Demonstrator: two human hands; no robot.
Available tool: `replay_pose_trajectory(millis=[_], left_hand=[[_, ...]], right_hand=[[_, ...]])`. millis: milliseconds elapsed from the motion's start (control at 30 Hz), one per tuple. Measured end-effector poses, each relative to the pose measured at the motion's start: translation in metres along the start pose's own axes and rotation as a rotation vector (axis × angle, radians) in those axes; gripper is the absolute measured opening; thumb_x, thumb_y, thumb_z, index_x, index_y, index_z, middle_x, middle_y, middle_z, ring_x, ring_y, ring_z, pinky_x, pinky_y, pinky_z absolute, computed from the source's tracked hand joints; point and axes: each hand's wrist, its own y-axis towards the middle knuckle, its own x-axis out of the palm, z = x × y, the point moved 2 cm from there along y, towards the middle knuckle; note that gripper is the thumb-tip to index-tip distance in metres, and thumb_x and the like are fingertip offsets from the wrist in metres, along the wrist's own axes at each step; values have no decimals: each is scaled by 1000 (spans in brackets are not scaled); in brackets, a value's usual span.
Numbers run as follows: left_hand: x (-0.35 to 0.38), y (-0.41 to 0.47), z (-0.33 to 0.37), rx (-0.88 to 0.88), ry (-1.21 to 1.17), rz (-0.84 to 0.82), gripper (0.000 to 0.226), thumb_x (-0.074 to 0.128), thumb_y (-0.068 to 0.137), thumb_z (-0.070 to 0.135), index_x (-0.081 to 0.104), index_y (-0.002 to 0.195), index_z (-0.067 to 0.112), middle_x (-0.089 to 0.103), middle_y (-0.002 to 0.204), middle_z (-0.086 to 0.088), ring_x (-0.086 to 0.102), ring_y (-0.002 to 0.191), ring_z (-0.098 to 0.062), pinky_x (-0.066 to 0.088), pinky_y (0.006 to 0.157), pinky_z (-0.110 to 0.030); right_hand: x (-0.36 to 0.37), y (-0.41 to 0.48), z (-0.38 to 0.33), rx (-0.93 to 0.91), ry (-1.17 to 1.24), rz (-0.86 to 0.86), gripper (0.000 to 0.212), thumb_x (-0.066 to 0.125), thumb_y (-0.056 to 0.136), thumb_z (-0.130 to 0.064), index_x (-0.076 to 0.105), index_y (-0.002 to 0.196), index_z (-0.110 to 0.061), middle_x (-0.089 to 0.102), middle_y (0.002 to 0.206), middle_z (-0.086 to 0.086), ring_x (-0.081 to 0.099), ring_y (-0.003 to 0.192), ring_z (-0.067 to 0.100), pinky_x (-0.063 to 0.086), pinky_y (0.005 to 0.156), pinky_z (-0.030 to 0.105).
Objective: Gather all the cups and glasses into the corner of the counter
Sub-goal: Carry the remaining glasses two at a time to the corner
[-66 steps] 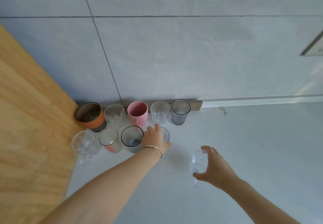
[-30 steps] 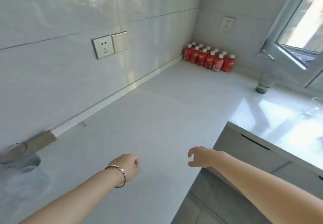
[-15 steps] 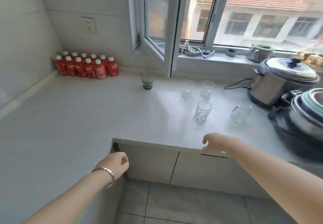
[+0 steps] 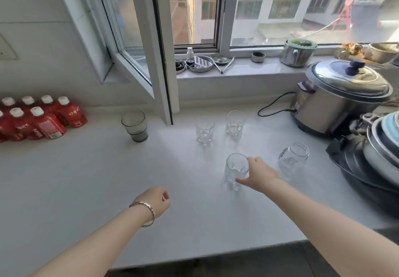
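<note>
Right hand (image 4: 259, 175), short of glasses half a second ago, now curls round near glass (image 4: 236, 170): thumb low, finger at rim. Grip seems made, though clear wall blurs contact. Left hand (image 4: 156, 201) hangs over desk (image 4: 86, 179), fingers loosely curled, empty. Means new fetch begun. Not yet gathered: grey glass (image 4: 135, 126), mid glass (image 4: 204, 131), back glass (image 4: 235, 123), jar glass (image 4: 293, 158). Gathering corner out of frame; pans (image 4: 382, 147) at right cut off.

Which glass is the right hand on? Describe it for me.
On the white counter below the window, clear glasses stand left of the steel cooker. It is the clear tumbler nearest the front edge, the only one the right hand grips.
</note>
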Motion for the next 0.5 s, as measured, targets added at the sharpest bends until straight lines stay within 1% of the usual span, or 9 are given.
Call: replay_pose_trajectory(millis=[67,133,167,233,300,367,433,500], left_hand=[[-12,30,11,22,18,-30,21,48,87,26,62,101,19,62,91,4,63,96,-19,50,87,-29],[-22,57,22,42,28,-42,22,48,86,25,62,102,19,65,94,2,63,97,-20,50,87,-28],[-25,69,29,51,33,-47,23,48,86,25,62,102,19,67,98,1,63,98,-20,50,87,-28],[-29,85,42,63,21,-51,24,47,86,25,61,106,20,67,109,0,62,100,-21,49,88,-29],[-31,106,59,75,-14,-51,34,48,87,25,53,121,21,59,124,0,59,107,-21,48,93,-31],[-33,126,80,90,-39,-8,50,51,87,27,38,136,22,45,139,-2,54,117,-22,46,96,-34],[-39,147,104,89,-90,78,68,57,85,31,23,144,19,31,148,-3,46,127,-22,44,100,-36],[-46,168,131,86,-167,159,84,63,81,33,13,147,17,17,155,-3,34,137,-21,38,107,-36]], right_hand=[[3,24,-12,16,66,-31,91,66,73,-54,22,143,-16,36,138,8,45,124,29,44,93,38],[11,41,-19,14,109,-84,102,70,70,-53,12,148,-20,31,141,6,42,126,30,43,97,39],[15,49,-20,6,113,-103,102,71,70,-50,11,148,-22,31,140,6,43,126,30,43,98,39],[21,55,-17,-26,103,-111,94,69,72,-46,16,147,-23,35,135,6,46,122,29,44,96,36],[23,61,-7,-55,137,-119,89,69,70,-44,22,145,-27,40,129,2,50,117,25,45,90,32],[21,67,7,-56,212,-144,91,72,65,-44,26,143,-31,43,127,-3,52,115,18,45,87,29],[16,75,22,-30,304,-143,94,75,61,-45,28,142,-33,44,127,-6,54,113,15,46,88,28],[7,86,34,-35,336,-125,94,76,61,-45,29,141,-34,45,127,-6,55,111,15,47,88,28]])
